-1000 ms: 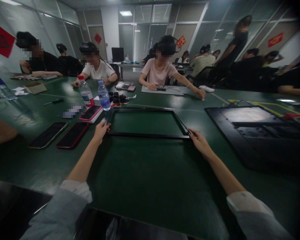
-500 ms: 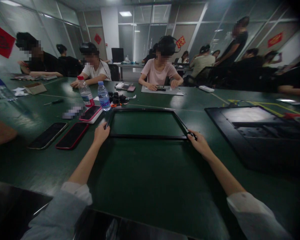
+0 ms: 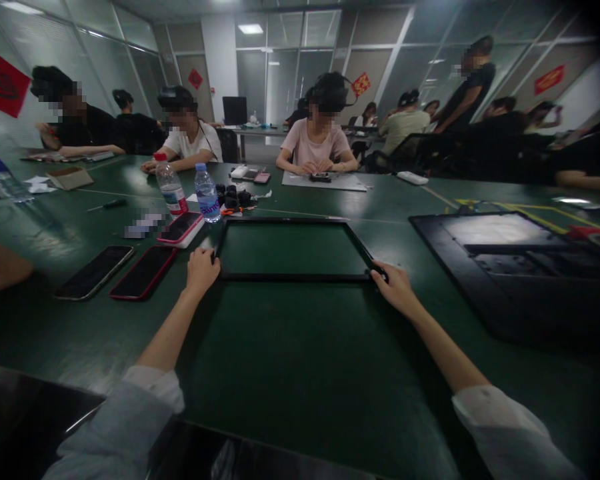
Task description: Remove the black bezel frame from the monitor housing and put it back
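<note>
A thin black rectangular frame (image 3: 295, 277) is over the green table (image 3: 300, 360), whose surface shows through its open middle. My left hand (image 3: 203, 270) grips the frame's left side near the front corner, fingers curled round it. At the opposite side, my right hand (image 3: 394, 287) is closed on the front right corner, thumb on top. Whether the frame touches the table I cannot tell.
Left of the frame lie a black phone (image 3: 96, 272), a red-edged phone (image 3: 144, 272) and a pink-edged phone (image 3: 181, 228), with two bottles (image 3: 207, 193) behind. A large black panel (image 3: 510, 267) lies right. Across the table, a person (image 3: 317, 143) handles small parts.
The frame's front edge has shifted slightly toward me, and my left fingers have changed their hold a little. Across the table, the person's hands have come together.
</note>
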A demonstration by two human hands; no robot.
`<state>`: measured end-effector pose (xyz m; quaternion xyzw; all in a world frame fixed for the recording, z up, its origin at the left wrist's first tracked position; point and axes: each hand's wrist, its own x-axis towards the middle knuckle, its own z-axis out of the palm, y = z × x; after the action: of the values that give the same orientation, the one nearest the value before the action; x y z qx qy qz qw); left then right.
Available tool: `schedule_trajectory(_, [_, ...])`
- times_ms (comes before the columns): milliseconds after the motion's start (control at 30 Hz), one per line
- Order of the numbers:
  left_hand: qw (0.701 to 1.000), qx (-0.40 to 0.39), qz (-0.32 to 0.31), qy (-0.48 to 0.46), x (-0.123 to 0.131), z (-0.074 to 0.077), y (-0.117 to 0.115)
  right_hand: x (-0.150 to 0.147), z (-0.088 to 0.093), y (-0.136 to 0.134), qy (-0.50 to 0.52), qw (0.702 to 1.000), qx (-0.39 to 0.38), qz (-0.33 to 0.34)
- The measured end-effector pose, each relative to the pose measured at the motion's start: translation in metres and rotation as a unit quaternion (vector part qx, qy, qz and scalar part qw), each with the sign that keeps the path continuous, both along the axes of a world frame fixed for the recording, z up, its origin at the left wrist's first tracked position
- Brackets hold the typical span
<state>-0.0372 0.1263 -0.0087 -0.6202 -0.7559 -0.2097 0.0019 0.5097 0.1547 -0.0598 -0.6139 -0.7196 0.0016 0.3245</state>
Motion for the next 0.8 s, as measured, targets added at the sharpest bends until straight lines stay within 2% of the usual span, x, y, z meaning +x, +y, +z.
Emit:
schedule_trajectory(200, [1.000,0.000,-0.007,-0.007,0.007,0.005,-0.003,-0.002,-0.003,0.000,-0.040,0.999,0.021,-0.017])
schedule_trajectory(567, [0.991,-0.021,-0.128,-0.028,0.016,0.011,-0.009,-0.004,-0.004,0.000,-0.050,0.998,0.047,-0.014])
schedule_trajectory(800, [0.980,-0.089,-0.170,-0.042,0.018,0.021,-0.016,0.000,-0.010,0.001,-0.066,0.997,0.039,-0.033])
